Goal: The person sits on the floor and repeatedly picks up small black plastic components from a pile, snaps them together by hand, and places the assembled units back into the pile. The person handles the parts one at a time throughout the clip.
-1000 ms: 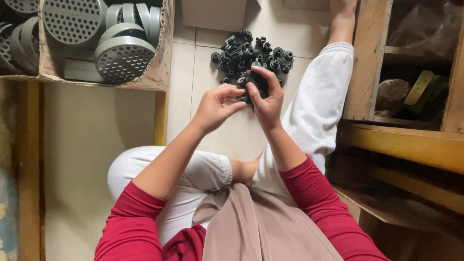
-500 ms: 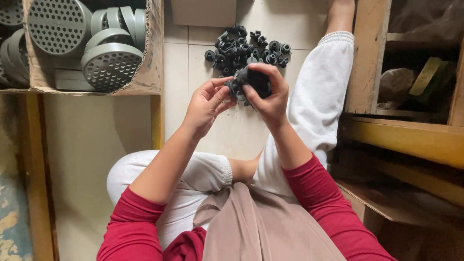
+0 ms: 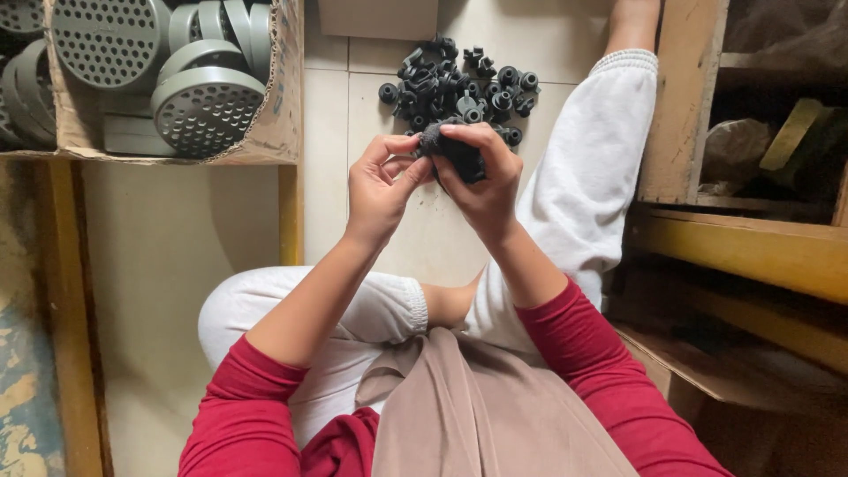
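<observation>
Black fittings [image 3: 455, 150] sit gripped in the right hand [image 3: 481, 181] above the floor pile [image 3: 459, 84]; the left hand [image 3: 380, 185] pinches one end, apparently mid-assembly, needing a firm, aligned push next.

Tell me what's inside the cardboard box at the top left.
The cardboard box holds grey round perforated discs, some flat, some on edge. Whatever lies beneath them is covered.
</observation>
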